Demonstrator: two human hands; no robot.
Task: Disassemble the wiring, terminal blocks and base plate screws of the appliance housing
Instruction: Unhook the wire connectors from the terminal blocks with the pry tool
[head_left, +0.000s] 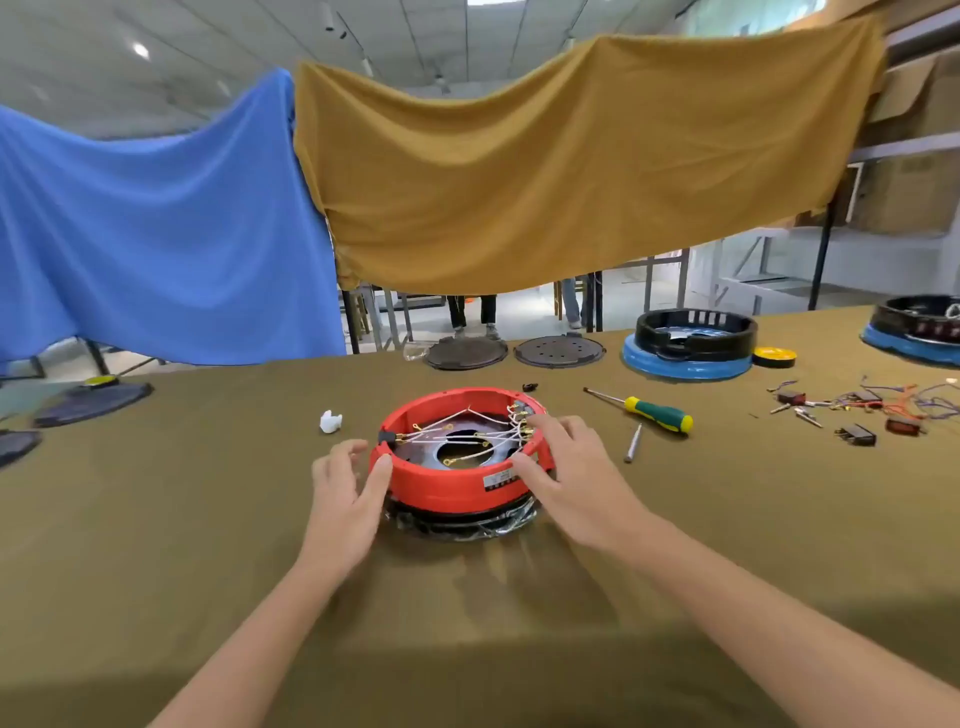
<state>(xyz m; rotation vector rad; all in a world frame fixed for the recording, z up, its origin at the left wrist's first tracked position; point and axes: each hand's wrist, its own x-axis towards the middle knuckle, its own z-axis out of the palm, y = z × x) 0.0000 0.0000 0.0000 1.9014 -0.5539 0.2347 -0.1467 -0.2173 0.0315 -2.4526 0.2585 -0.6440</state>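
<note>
A round red appliance housing (447, 486) lies bottom-up in the middle of the olive-covered table, on a black base wrapped in clear film. Inside it, white wires (467, 428) with brass ring terminals cross a dark plate with a central hole. My left hand (345, 499) rests against the housing's left wall, thumb on the red rim, fingers loosely spread. My right hand (563, 475) lies over the right rim, fingers reaching toward the wire cluster at the back right. Neither hand grips anything.
A green-and-yellow screwdriver (657, 413) and a small metal bit (632, 443) lie right of the housing. A white plastic piece (330, 421) sits at its left. Farther back: two dark round plates (559, 351), a black-and-blue housing (688, 343), yellow tape, loose wires and switches (857, 410).
</note>
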